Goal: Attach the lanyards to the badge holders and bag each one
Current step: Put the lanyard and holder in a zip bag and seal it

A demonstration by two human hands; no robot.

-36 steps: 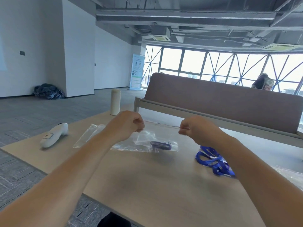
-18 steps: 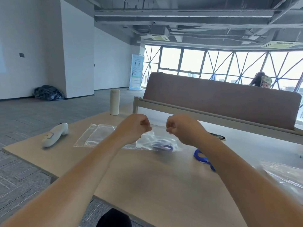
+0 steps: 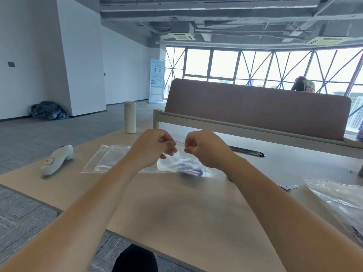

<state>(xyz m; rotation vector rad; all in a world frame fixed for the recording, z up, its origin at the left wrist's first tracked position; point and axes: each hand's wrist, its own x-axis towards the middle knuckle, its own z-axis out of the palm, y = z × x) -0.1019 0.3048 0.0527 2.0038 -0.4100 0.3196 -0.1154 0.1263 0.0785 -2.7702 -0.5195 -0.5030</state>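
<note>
our left grip [image 3: 155, 148] and right grip [image 3: 204, 148] are both clamped on the red-lined top edge of a clear bag [image 3: 182, 163], fists close together, just above the bench [image 3: 186, 209]. the bag hangs down to the bench, with a blue lanyard [image 3: 193, 170] inside it. spare bags [image 3: 106, 160] lie flat just to its left. further left rests a white handset [image 3: 56, 162]; a bottle [image 3: 130, 117] stands at the far edge.
</note>
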